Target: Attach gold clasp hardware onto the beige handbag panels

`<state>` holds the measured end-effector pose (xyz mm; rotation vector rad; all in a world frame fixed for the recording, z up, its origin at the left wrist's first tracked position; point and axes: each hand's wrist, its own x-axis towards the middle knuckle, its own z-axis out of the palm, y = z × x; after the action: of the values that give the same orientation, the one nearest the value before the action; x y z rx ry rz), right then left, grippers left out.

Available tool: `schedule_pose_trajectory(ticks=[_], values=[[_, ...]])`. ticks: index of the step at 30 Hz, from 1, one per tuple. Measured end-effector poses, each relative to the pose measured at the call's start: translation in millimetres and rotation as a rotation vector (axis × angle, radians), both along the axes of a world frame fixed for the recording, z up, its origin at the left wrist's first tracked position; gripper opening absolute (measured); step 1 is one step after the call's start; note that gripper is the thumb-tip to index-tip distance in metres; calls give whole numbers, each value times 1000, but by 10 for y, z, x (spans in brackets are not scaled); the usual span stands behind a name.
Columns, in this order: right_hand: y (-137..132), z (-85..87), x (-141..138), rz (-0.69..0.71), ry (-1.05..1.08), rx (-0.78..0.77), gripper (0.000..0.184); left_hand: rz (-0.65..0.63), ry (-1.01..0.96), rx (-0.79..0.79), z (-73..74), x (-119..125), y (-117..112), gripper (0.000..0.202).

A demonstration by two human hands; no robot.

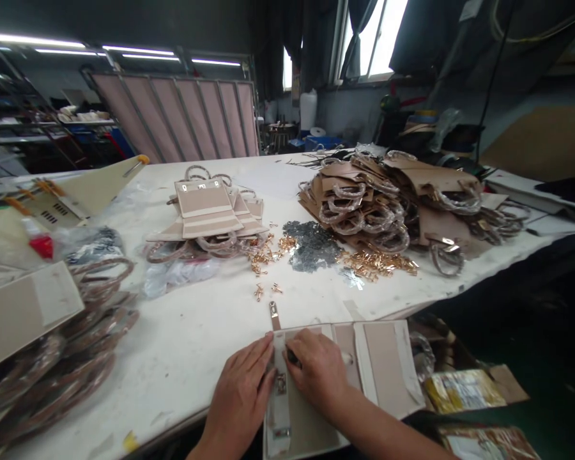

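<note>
In front of me a beige handbag panel [311,409] lies at the table's near edge, with small metal fittings [281,383] along its left strip. A strap with a metal end [274,312] sticks out beyond its top left corner. My left hand [242,390] rests along the panel's left edge, fingers stretched out and touching it. Over the panel, my right hand [316,367] is closed around a dark-handled tool [293,359]; most of the tool is hidden by the fingers.
Gold-coloured hardware [378,263] and dark metal plates [311,246] lie in heaps mid-table. Brown bag pieces with wrapped handles [364,198] are piled behind to the right. Beige bag pieces [206,207] stand stacked left of centre, and more bag parts [29,313] fill the left side.
</note>
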<state>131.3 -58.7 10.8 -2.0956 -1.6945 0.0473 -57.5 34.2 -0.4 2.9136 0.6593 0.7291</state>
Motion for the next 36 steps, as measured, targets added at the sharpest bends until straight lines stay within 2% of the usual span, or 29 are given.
schedule_pose_trajectory(ticks=[6, 11, 17, 20, 22, 24, 27, 30, 33, 36], values=[[-15, -7, -39, 40, -3, -60, 10, 39, -14, -18, -105, -4, 43, 43], [22, 13, -4, 80, 9, -91, 11, 21, -19, 49, -113, 14, 18, 42], [3, 137, -15, 101, 21, -152, 13, 4, 19, 145, -112, 18, 4, 46], [23, 229, 86, 134, 83, -170, 11, 3, 29, 136, -86, -1, 1, 47], [98, 307, 292, 127, 163, -170, 14, 17, 27, 113, -57, -13, -16, 48], [245, 398, 624, 40, 222, -166, 18, 33, 25, 94, -27, -19, -44, 49], [585, 518, 1236, -149, 152, -214, 34, 44, 29, 81, 15, -23, -84, 50], [946, 549, 1739, -216, 95, -275, 42, 52, 40, 74, 52, -29, -108, 53], [1178, 484, 1997, -238, 71, -317, 43, 59, 46, 56, 78, -35, -121, 56], [1255, 383, 2075, -235, 77, -340, 38, 64, 51, 28, 85, -30, -130, 60]])
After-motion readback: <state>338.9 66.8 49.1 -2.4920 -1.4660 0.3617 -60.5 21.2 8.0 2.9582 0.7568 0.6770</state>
